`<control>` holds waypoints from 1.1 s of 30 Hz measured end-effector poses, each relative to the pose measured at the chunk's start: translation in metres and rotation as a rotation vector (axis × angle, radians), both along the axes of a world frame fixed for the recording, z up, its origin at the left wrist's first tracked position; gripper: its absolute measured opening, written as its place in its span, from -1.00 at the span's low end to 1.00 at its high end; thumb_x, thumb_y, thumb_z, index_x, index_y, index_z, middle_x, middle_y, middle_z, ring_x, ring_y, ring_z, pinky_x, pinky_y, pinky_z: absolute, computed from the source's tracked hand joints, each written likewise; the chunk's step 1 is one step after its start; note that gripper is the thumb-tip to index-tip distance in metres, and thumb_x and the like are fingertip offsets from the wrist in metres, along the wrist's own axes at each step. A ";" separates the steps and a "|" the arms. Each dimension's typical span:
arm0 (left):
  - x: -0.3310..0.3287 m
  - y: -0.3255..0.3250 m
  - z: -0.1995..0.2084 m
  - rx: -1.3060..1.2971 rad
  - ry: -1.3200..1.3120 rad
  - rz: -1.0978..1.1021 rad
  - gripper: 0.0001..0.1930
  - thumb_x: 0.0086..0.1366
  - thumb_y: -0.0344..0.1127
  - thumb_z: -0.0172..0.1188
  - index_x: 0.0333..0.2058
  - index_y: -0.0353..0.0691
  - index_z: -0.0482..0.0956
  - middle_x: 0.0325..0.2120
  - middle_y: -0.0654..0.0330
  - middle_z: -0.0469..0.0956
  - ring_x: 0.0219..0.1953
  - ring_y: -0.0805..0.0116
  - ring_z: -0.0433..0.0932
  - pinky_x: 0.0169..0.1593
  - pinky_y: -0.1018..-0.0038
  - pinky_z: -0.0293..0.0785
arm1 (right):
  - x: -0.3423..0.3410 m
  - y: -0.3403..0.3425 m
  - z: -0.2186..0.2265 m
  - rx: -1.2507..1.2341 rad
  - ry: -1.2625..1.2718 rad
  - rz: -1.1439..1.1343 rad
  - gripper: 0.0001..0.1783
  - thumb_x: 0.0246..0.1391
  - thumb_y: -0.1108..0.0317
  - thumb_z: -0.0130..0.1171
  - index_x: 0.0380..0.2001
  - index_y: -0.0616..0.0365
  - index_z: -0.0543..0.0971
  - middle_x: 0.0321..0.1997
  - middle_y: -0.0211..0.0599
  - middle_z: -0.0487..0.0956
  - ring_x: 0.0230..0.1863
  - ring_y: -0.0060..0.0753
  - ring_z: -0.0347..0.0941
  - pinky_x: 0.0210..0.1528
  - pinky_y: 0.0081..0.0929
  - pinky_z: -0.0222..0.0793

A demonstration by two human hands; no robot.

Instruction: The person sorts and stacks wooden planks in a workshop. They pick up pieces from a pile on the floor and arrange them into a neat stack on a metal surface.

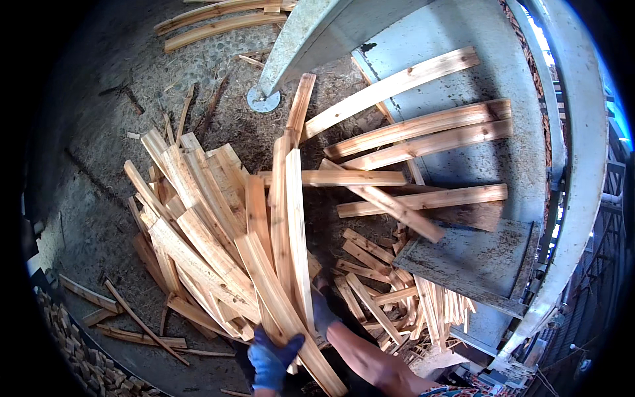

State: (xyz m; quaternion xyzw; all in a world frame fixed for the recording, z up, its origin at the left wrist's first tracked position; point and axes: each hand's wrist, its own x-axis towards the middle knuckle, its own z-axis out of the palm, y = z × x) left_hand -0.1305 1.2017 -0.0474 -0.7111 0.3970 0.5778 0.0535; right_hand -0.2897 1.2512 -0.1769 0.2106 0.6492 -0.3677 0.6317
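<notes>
My left hand, in a blue work glove, is closed around the lower part of a wooden board, with the thumb lying across it. That board slants up and away to the left. My right hand, in a darker glove, is beside the low end of a narrow pale board. Its fingers are mostly hidden by wood, so their grip does not show. Left of my hands lies a heap of rough boards, fanned out lengthwise. A reddish board lies between the heap and the pale board.
Several boards lean on a grey metal surface at right. A metal leg with a round foot stands beyond. Short offcuts pile up at my right. Loose sticks and stacked wood lie at left.
</notes>
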 end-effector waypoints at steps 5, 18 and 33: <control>0.014 0.093 0.036 -0.374 -0.132 -0.062 -0.23 -0.22 0.08 0.42 -0.14 -0.38 0.39 -0.40 0.05 0.55 -0.51 0.20 0.53 -0.37 0.38 0.49 | 0.030 0.029 0.087 0.026 0.165 0.121 -0.41 0.14 -0.11 -0.08 0.06 0.11 0.39 -0.09 -0.40 0.51 -0.13 -0.56 0.42 -0.01 -0.55 0.33; 0.071 0.081 0.011 -0.344 0.036 0.043 -0.31 -0.11 -0.09 0.39 -0.08 -0.38 0.33 -0.31 -0.09 0.53 -0.31 0.02 0.56 -0.29 0.22 0.48 | 0.088 -0.032 0.075 -0.382 0.173 0.731 -0.44 0.14 0.03 0.00 0.05 0.26 0.35 -0.09 -0.18 0.50 -0.01 -0.38 0.37 0.02 -0.47 0.24; 0.014 -0.003 -0.122 -0.529 -0.215 0.872 -0.03 -0.04 -0.30 0.36 0.23 -0.40 -0.12 0.21 -0.07 -0.01 0.21 0.17 0.04 0.26 0.35 -0.05 | -0.200 -0.203 -0.065 -0.077 1.722 1.886 -0.08 -0.23 -0.13 0.23 0.13 0.18 0.20 0.12 0.01 0.30 0.13 -0.03 0.23 0.15 -0.15 0.13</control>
